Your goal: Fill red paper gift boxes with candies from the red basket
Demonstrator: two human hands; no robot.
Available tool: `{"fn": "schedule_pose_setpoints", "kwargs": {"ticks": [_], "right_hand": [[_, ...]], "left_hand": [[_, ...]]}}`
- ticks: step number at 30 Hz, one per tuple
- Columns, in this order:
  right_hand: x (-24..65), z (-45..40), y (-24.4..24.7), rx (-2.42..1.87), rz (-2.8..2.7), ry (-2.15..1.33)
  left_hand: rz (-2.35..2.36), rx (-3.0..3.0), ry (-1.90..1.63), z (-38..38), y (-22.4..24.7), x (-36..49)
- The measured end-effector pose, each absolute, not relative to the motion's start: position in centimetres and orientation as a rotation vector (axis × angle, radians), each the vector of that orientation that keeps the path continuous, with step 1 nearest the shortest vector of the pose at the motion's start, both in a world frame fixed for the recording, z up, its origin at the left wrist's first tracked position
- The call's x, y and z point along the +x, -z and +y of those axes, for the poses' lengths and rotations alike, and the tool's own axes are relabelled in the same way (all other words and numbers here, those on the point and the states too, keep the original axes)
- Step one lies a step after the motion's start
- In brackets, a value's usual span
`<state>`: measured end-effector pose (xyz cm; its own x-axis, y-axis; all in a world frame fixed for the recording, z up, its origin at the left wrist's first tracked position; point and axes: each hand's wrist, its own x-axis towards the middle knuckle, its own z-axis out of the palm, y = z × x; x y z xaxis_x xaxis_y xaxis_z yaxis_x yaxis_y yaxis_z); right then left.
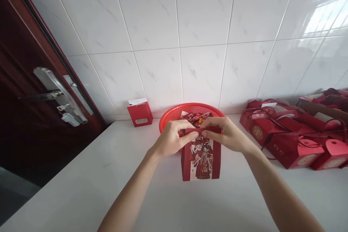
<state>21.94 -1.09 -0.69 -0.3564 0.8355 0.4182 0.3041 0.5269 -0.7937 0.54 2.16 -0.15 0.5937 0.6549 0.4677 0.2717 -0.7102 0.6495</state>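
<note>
One tiled wall (203,18) backs a pale worktop (103,174), a dark red door (21,116) at far left. A cluster of red boxes (293,148) crowds the right side, well apart from a red mesh basket (163,119) near the wall. Just in front of the basket, a printed box (201,161) bearing robed figures is held roughly upright; whether its base touches the worktop cannot be told. To the left stands a plain red box (140,114) with a white flap. The left hand (170,137) and right hand (228,136) pinch the printed box's top edge, thumbs in front. Wrapped packets (194,117) lie in the basket. Uneven thumb pressure could crease that edge or skew it, while a slackened pinch could let the box tip or slip
</note>
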Motion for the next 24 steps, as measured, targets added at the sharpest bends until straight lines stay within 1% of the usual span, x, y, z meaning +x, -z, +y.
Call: {"fn": "schedule_pose_setpoints", "kwargs": {"ticks": [7, 10, 13, 16, 18, 21, 24], "right_hand": [[22.6, -1.6, 0.9, -0.981, -1.912, -0.717], [23.1, -2.1, 1.6, -1.027, -1.897, -0.709], [24.1, -3.4, 2.4, -1.102, -1.870, -0.663], [26.2, -6.0, 3.0, -1.230, -1.768, -0.611], [28.5, -8.5, 3.0, -1.344, -1.677, -0.507], [33.1, -13.4, 2.5, -1.492, -1.512, -0.252], [38.0, -18.2, 1.9, -1.679, -1.125, 0.038]], "left_hand": [[0.744, 2.365, -0.877, 2.2, 0.4, 0.8], [0.761, 2.348, -0.909, 2.6, 0.7, 1.1], [0.827, 2.325, -0.969, 4.1, 2.1, 1.5], [0.887, 2.276, -0.893, 6.3, 4.1, 1.8], [0.933, 2.244, -0.774, 7.5, 5.3, 1.7], [0.962, 2.237, -0.662, 8.5, 6.1, 1.6], [0.978, 2.267, -0.608, 8.4, 6.0, 1.7]]}}
